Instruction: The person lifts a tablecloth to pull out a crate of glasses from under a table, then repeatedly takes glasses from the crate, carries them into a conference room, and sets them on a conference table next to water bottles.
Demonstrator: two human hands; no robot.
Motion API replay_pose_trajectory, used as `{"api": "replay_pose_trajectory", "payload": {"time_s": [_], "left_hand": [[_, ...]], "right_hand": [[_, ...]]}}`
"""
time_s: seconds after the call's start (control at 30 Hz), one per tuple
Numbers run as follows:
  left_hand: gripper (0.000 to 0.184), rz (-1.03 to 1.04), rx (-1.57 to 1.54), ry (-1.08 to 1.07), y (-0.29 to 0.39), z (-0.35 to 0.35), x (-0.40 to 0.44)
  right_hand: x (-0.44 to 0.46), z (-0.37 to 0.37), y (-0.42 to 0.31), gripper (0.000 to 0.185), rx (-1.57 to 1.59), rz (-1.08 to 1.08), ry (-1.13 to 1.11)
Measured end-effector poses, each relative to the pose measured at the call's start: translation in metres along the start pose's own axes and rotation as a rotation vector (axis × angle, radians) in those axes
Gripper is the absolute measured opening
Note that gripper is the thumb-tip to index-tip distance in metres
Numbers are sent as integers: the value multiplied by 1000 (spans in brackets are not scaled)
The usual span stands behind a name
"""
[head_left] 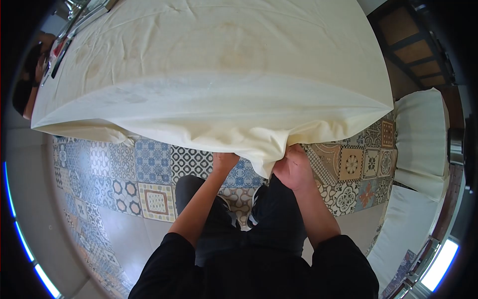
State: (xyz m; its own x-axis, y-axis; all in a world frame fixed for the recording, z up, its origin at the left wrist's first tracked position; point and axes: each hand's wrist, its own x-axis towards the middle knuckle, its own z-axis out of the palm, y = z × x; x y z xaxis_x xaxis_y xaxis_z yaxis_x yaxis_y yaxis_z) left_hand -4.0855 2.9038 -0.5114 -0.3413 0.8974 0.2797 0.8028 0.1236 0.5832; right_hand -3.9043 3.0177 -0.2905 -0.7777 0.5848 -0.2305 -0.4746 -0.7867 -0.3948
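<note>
A cream tablecloth with faint brown stains and creases covers the table in front of me. Its near edge hangs down in folds. My right hand is closed on a bunched part of the hanging edge, right of the middle. My left hand reaches under the cloth's hem, a little to the left of the bunch. The cloth hides its fingers, so I cannot tell what they touch.
Patterned tiles cover the floor under my legs. Another person's arm is at the table's far left, near a dark-handled utensil. A cloth-covered piece of furniture stands at the right, beside a dark panelled frame.
</note>
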Motion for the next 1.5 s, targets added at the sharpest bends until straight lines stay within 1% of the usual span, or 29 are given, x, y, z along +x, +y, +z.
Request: {"api": "replay_pose_trajectory", "payload": {"time_s": [0.1,0.13,0.23,0.27,0.37,0.4,0.5,0.57,0.63,0.67,0.7,0.77,0.8,0.87,0.93,0.97,1.0,1.03,1.1,1.13,1.2,1.23,1.27,1.3,1.33,1.4,1.47,1.5], "left_hand": [[40,-52,-6,92,-11,-3,7],[36,-44,-82,104,-10,-15,10],[36,-213,-206,-76,-7,-53,19],[39,-201,-291,-111,-4,-71,21],[38,-176,-475,-199,20,-127,33],[34,-172,-513,-244,29,-146,37],[29,-187,-529,-191,45,-178,46],[26,-239,-687,-147,66,-196,50],[27,-291,-891,-90,91,-213,55],[27,-354,-984,-70,105,-220,54],[29,-344,-1012,-93,115,-227,55],[35,-325,-1064,-141,129,-240,57],[36,-291,-1058,-125,134,-245,57],[40,-221,-1042,-102,141,-252,58],[42,-111,-1037,-90,137,-259,62],[43,-57,-1036,-83,133,-262,64],[43,1,-1010,3,123,-259,65],[46,119,-803,58,119,-262,65],[51,341,-390,156,114,-264,65],[64,366,-421,144,106,-259,67],[75,441,-192,205,113,-248,67],[81,475,-75,240,115,-245,64],[96,426,56,238,109,-236,56],[94,502,-8,275,103,-222,54],[93,579,-72,311,101,-202,54],[84,658,-3,319,109,-178,48],[86,709,142,464,110,-146,56],[90,658,145,420,106,-143,60]], "right_hand": [[9,-5,-1,40,-43,-92,-29],[14,-4,1,36,-88,-161,-16],[19,-22,2,34,-182,-203,-2],[20,-25,4,40,-197,-210,58],[31,-74,10,53,-511,-301,-241],[33,-80,19,71,-604,-282,-161],[31,-83,45,89,-1269,-92,-160],[27,-93,79,94,-1714,-176,-194],[28,-85,102,104,-1915,-204,-276],[29,-74,110,111,-1894,-184,-345],[30,-64,115,119,-1870,-161,-414],[33,-42,123,103,-1848,-80,-421],[34,-37,124,95,-1835,-40,-424],[43,-74,135,77,-2172,-592,-332],[49,-75,113,45,-1966,-569,-307],[46,-98,100,43,-1837,-674,-343],[43,-121,87,41,-1704,-771,-379],[35,-116,70,41,-1778,-735,-345],[9,-74,32,40,-1925,-651,-262],[1,-58,18,40,-1975,-555,-221],[-12,-23,-8,41,-2066,-354,-138],[-18,0,-19,40,-1910,-331,-150],[-25,23,-29,40,-1755,-309,-163],[-31,40,-35,40,-1597,-287,-175],[-36,48,-38,39,-1524,-315,-177],[-47,58,-44,38,-1376,-368,-183],[-55,72,-57,42,-1196,-278,-285],[-59,82,-65,44,-1107,-233,-337]]}}
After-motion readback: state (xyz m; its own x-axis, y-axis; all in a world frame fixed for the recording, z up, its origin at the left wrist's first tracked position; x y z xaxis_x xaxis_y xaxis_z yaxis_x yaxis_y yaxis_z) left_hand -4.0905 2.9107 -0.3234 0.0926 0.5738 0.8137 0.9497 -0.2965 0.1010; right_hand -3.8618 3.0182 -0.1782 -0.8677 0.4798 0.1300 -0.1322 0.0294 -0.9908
